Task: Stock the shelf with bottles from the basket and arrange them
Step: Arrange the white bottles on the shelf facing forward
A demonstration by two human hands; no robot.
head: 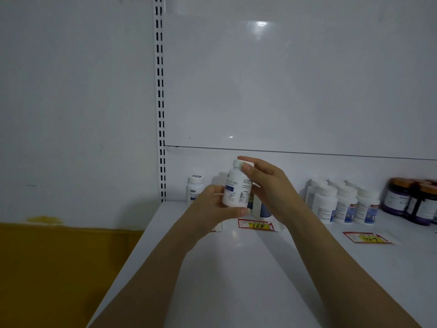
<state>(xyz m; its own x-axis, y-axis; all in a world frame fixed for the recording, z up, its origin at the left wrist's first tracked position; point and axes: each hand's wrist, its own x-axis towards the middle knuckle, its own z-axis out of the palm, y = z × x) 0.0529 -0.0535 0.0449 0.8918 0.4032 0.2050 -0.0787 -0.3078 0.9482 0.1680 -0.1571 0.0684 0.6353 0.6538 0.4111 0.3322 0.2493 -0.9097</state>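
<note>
- The white metal shelf point(236, 268) ends at a left edge that runs from the black-slotted white upright point(160, 91) down towards you. Beyond that edge you see a pale wall with a mustard-yellow lower band point(59, 268).
- A broad bare stretch of shelf lies between you and the stock, under both forearms.
- Your left hand point(212, 209) cups the lower body of the white plastic bottle with a white cap point(235, 185), with the thumb curled under its base.
- Your right hand point(267, 185) grips the same bottle at the cap, fingers over the top.
- You hold the bottle nearly upright above the back of the shelf, clear of the surface.
- A small white bottle with a barcode on its cap point(195, 189) stands in the back left corner, just left of your hands.
- A white bottle with a blue label point(261, 209) stands partly hidden behind your right hand.
- A cluster of white-capped white bottles point(343, 202) stands to the right, with dark purple jars with orange lids point(411, 200) beyond it.
- Red-and-yellow price tags marked 168 point(256, 224) and 147 point(369, 238) lie flat in front of the rows.
- A glossy white back panel point(283, 79) rises behind the shelf.
</note>
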